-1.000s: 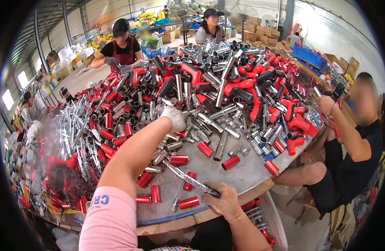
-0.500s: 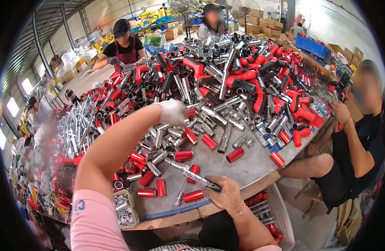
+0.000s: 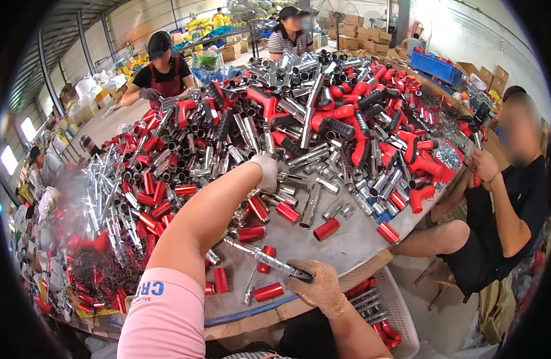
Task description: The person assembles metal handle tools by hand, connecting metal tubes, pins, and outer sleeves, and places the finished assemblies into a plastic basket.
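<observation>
Left hand (image 3: 266,172) has shifted right along the tube pile (image 3: 308,125), grip hidden, can't tell; right hand (image 3: 316,284) clasps chrome rod (image 3: 266,258); careless tugging could set the pile sliding

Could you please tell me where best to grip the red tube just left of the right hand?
Grip the red tube around its middle, probably from above on the near side: it lies roughly crosswise, with a metal rod by its left end and the right hand off its right.
</observation>
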Tool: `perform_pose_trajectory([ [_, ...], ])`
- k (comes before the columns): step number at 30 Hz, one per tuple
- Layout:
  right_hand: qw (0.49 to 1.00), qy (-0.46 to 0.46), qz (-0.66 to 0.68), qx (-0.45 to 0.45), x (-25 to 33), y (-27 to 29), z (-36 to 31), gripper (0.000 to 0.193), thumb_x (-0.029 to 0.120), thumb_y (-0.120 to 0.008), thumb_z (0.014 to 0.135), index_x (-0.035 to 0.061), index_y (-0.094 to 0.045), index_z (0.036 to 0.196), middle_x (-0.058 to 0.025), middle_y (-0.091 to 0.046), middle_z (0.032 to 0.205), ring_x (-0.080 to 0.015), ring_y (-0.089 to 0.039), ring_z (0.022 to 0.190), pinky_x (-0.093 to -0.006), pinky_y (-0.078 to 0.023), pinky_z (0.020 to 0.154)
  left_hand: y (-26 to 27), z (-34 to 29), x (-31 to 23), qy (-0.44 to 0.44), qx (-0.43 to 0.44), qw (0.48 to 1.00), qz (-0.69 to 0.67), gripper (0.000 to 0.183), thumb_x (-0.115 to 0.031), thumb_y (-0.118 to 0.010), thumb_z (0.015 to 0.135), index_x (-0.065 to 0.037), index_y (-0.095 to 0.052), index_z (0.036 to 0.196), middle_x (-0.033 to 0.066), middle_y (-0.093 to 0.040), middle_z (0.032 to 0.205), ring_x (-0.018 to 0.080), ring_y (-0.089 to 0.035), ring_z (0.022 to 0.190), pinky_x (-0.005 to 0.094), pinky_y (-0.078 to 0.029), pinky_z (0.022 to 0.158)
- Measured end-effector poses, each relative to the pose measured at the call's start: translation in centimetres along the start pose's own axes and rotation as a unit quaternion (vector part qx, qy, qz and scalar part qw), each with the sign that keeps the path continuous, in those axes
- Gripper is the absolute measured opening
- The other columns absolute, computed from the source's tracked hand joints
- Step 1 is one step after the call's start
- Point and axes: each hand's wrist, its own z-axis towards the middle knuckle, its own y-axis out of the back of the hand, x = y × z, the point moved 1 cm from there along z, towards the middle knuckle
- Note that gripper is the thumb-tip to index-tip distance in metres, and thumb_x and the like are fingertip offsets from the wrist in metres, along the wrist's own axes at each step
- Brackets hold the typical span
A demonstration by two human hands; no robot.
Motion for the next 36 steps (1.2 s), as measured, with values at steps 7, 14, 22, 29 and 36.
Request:
perform_pose_trajectory([
  [7, 1.000, -0.009, -0.003, -0.015, 0.8, 0.1, 0.0, 0.041, 0.027, -0.077, 0.072, 0.0041, -0.070, 0.105, -0.0196, -0.067, 0.087, -0.0342, -0.066, 0.080, -0.0380, -0.052, 0.072, -2.6, -5.5, 0.5, 0.015, -0.132, 0.991, -0.029, 0.042, -0.042, -0.068, 0.071, -0.010, -0.068, 0.099, 0.0151, -0.070, 0.096, 0.0345, -0.066, 0.092, 0.0427, -0.052, 0.081],
  [14, 0.999, 0.001, 0.008, -0.047, 0.2, -0.6, -0.4, 0.040, 0.026, -0.076, 0.072, 0.0019, -0.070, 0.104, -0.0204, -0.067, 0.086, -0.0328, -0.067, 0.078, -0.0375, -0.052, 0.072, -5.3, -13.7, 3.5, 0.106, -0.139, 0.984, -0.026, 0.030, -0.031, -0.069, 0.075, -0.010, -0.069, 0.096, 0.0133, -0.070, 0.085, 0.0340, -0.067, 0.084, 0.0429, -0.053, 0.076],
  [22, 0.997, -0.069, 0.021, -0.035, 1.7, -0.2, -0.5, 0.036, 0.013, -0.074, 0.070, -0.0029, -0.069, 0.102, -0.0100, -0.068, 0.081, -0.0125, -0.061, 0.072, -0.0294, -0.049, 0.068, -7.3, -27.3, -0.7, 0.125, -0.394, 0.784, -0.462, 0.034, -0.037, -0.072, 0.081, -0.007, -0.066, 0.098, 0.0121, -0.066, 0.082, 0.0261, -0.067, 0.080, 0.0361, -0.051, 0.073],
  [29, 0.997, -0.024, 0.008, -0.076, -0.5, -1.5, -0.1, 0.040, 0.010, -0.072, 0.072, -0.0058, -0.066, 0.109, -0.0107, -0.069, 0.082, -0.0143, -0.063, 0.072, -0.0285, -0.050, 0.069, -9.4, -35.6, -8.7, 0.074, -0.465, 0.628, -0.620, 0.038, -0.003, -0.070, 0.080, 0.003, -0.059, 0.116, 0.0061, -0.063, 0.101, 0.0088, -0.059, 0.089, 0.0239, -0.049, 0.078],
  [36, 0.974, -0.030, 0.213, -0.078, -1.1, -1.1, -1.2, 0.023, 0.013, -0.067, 0.081, 0.0006, -0.064, 0.100, -0.0034, -0.060, 0.073, -0.0096, -0.055, 0.063, -0.0232, -0.044, 0.057, -11.5, -39.8, -13.2, 0.043, -0.428, 0.566, -0.703, 0.041, -0.003, -0.079, 0.072, 0.000, -0.061, 0.109, 0.0048, -0.064, 0.095, 0.0087, -0.062, 0.087, 0.0258, -0.051, 0.078],
])
